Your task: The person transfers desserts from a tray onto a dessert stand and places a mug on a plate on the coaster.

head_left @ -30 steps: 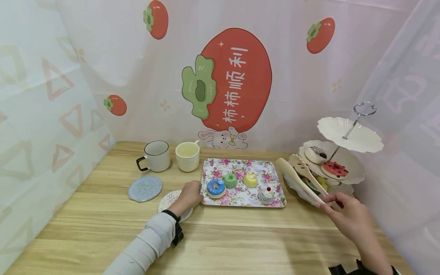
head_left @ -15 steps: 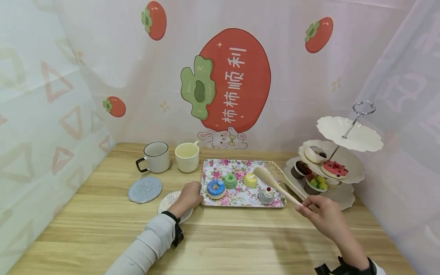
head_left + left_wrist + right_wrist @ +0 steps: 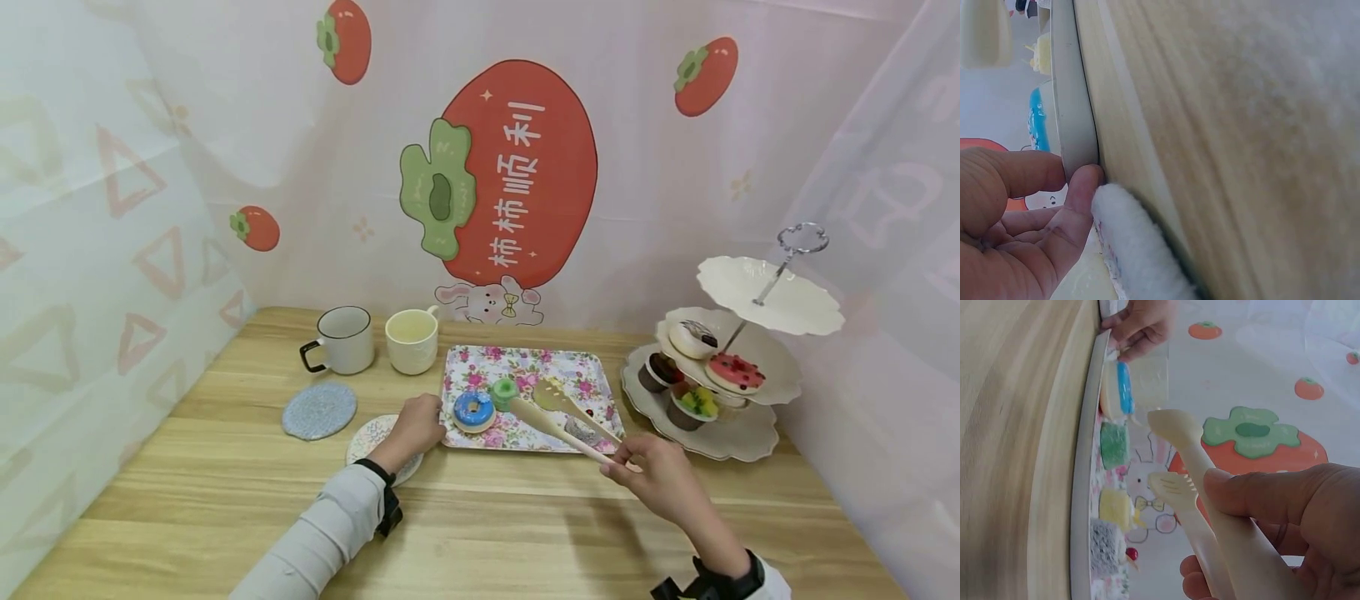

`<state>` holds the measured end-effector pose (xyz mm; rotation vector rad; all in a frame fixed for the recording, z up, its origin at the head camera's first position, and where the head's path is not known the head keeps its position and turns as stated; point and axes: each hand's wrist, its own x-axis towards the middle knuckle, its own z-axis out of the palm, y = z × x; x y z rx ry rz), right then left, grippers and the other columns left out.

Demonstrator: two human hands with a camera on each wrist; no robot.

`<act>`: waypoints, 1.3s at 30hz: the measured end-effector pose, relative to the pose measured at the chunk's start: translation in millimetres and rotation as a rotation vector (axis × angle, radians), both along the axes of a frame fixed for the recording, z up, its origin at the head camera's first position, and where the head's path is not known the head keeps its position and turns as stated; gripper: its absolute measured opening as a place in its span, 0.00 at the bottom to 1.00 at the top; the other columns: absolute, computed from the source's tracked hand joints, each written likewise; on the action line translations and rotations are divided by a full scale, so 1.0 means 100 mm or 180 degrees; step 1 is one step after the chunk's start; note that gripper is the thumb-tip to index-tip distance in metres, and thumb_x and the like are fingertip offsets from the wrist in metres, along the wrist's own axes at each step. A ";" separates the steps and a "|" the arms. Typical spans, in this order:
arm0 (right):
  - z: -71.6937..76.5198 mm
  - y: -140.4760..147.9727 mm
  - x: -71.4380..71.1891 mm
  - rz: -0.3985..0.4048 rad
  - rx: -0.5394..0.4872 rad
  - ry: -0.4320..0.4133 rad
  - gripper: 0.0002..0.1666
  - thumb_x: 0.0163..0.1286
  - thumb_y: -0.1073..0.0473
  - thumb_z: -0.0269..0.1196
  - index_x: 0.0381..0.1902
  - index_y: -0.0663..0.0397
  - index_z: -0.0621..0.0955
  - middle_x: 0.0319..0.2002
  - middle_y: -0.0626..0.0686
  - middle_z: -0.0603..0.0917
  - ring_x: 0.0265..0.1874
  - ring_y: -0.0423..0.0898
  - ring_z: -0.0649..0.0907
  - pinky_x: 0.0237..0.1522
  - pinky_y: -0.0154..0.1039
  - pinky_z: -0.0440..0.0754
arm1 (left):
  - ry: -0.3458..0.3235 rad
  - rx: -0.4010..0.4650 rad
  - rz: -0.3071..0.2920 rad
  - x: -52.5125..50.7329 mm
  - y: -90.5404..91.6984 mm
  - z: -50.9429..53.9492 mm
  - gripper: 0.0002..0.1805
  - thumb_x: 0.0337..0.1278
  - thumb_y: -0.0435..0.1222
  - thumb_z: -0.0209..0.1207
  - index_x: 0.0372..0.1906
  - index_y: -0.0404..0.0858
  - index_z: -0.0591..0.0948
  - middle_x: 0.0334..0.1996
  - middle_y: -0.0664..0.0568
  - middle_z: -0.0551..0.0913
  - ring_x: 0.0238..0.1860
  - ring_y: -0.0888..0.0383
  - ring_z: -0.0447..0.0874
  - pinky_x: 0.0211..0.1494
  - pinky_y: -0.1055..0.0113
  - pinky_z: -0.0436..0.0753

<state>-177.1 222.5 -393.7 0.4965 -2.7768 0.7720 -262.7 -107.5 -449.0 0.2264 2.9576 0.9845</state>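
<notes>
Wooden table [image 3: 480,533]: L hand [image 3: 416,429] pinches tray [image 3: 525,361], R hand [image 3: 660,475] grips tongs [image 3: 555,431]; tongs' tips, beyond R fingers, are apart w/ nothing between. On tray, right of L fingers: four sweets [image 3: 500,398]; pick-up prob. undone.

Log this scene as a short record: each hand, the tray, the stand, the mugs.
Left hand: pinches left edge of the tray
Right hand: holds pale tongs, ends apart, above the tray
Tray: floral; blue donut, green cake, yellow cake, speckled cake
Stand: three tiers, right of tray, treats on lower two
Drinkware: white mug and cream mug, left of tray
</notes>
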 end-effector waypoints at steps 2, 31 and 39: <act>-0.02 -0.05 -0.01 0.0028 0.0005 -0.0095 0.14 0.52 0.56 0.71 0.16 0.43 0.75 0.24 0.43 0.76 0.21 0.41 0.70 0.26 0.39 0.68 | 0.0000 -0.0001 -0.0001 0.00 0.00 0.00 0.15 0.43 0.22 0.58 0.16 0.38 0.65 0.13 0.54 0.58 0.16 0.59 0.56 0.20 0.68 0.59; -0.26 -0.48 -0.14 0.0265 0.0089 -0.0170 0.17 0.50 0.57 0.72 0.13 0.43 0.73 0.20 0.40 0.73 0.22 0.38 0.70 0.26 0.38 0.69 | -0.0014 0.0046 0.0016 0.00 0.00 -0.03 0.17 0.42 0.22 0.58 0.16 0.39 0.63 0.13 0.54 0.57 0.16 0.59 0.55 0.20 0.68 0.58; -0.28 -0.52 -0.16 0.0209 0.0032 -0.0255 0.16 0.51 0.57 0.72 0.15 0.44 0.74 0.18 0.41 0.69 0.17 0.38 0.65 0.23 0.36 0.63 | -0.0007 0.0084 0.0024 0.00 0.00 -0.02 0.16 0.41 0.22 0.56 0.16 0.39 0.64 0.13 0.55 0.56 0.15 0.60 0.53 0.19 0.68 0.58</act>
